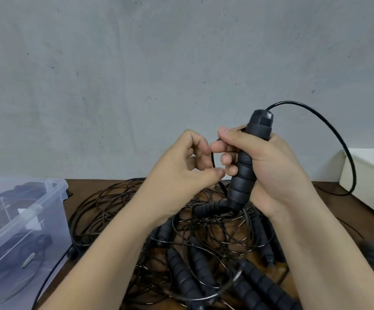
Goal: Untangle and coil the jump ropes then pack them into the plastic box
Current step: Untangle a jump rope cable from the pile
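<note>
Hands raised over tangle [123, 204]: right hand [271, 166] grips upright handle [244, 173]; left hand [179, 168] pinches cord [213, 158] beside it.

- No words, numbers or signs can be read anywhere in the picture.
- The clear box [47, 220] at the lower left shows no label that can be read.
- The black handle [244, 175] in the middle has no letters that can be made out.
</note>
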### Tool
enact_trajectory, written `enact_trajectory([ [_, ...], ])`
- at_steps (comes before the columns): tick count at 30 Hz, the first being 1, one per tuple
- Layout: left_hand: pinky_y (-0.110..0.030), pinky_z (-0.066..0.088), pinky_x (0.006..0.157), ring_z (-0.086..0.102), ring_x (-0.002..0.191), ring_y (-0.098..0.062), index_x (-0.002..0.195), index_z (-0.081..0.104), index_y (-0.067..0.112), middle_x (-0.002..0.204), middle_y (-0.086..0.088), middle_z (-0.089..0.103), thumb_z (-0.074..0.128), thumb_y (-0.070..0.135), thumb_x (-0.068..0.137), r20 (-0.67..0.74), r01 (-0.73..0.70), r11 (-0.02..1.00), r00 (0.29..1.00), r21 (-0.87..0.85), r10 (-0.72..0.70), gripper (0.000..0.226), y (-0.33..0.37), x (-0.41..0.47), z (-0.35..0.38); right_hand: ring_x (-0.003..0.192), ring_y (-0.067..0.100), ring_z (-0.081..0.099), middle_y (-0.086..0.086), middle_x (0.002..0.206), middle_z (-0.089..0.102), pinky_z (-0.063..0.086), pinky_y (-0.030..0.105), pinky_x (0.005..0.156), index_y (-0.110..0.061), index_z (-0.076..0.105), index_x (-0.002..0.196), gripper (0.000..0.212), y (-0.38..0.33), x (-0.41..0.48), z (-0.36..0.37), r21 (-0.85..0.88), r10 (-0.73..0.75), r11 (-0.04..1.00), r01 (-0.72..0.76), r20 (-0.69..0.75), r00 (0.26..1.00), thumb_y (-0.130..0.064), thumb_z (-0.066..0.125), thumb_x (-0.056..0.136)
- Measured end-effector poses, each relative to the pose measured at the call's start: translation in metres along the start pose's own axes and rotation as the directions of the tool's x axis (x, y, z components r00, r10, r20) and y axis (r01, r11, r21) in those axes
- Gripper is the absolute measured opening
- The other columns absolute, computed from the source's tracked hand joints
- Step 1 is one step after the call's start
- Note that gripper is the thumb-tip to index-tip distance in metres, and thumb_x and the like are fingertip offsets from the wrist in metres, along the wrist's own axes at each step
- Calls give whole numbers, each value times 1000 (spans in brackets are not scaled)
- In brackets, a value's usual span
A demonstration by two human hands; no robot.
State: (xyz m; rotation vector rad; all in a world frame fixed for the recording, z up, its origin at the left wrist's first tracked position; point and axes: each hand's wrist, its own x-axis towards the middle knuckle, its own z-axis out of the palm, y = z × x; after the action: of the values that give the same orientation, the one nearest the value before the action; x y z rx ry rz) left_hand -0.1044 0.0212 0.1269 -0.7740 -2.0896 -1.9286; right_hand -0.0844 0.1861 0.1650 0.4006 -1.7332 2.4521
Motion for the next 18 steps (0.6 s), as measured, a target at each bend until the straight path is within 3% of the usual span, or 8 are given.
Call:
enact_trajectory([
  [5,-45,47,74,62,87,-25,112,57,8,100,0,67,81,26,93,-73,121,988,989,-97,-128,36,-7,1,11,58,16,53,14,83,76,44,23,47,-6,66,85,15,1,2,-2,-36,11,999,-10,6,1000,-12,76,94],
  [8,-34,44,59,59,78,-23,114,59,12,106,-8,63,76,21,97,-93,129,976,985,-173,-146,26,-7,1,16,57,16,51,14,83,75,44,23,45,-4,66,88,14,0,1,-2,-29,18,999,-17,12,1000,-12,76,94],
  [10,-23,38,46,54,65,-17,116,58,5,101,-14,63,71,15,101,-84,149,954,981,-259,-176,22,-3,-1,19,56,16,50,13,82,74,44,23,45,-2,65,90,15,-1,1,-2,-25,5,1000,-5,-3,1000,-13,75,95],
  [13,-20,37,39,55,55,-16,112,58,9,93,-12,66,65,20,104,-96,186,926,969,-329,-228,15,0,-4,25,54,14,53,12,81,75,44,23,47,-5,65,87,15,-3,1,-4,-33,-15,999,14,-16,1000,-13,74,96],
  [18,-18,31,46,39,51,-12,89,58,14,74,-4,54,66,29,103,-141,174,977,972,-120,-190,22,-5,-1,24,56,13,56,13,81,76,44,22,48,-9,64,87,14,-4,0,-4,6,-73,997,74,-60,996,-11,75,96],
])
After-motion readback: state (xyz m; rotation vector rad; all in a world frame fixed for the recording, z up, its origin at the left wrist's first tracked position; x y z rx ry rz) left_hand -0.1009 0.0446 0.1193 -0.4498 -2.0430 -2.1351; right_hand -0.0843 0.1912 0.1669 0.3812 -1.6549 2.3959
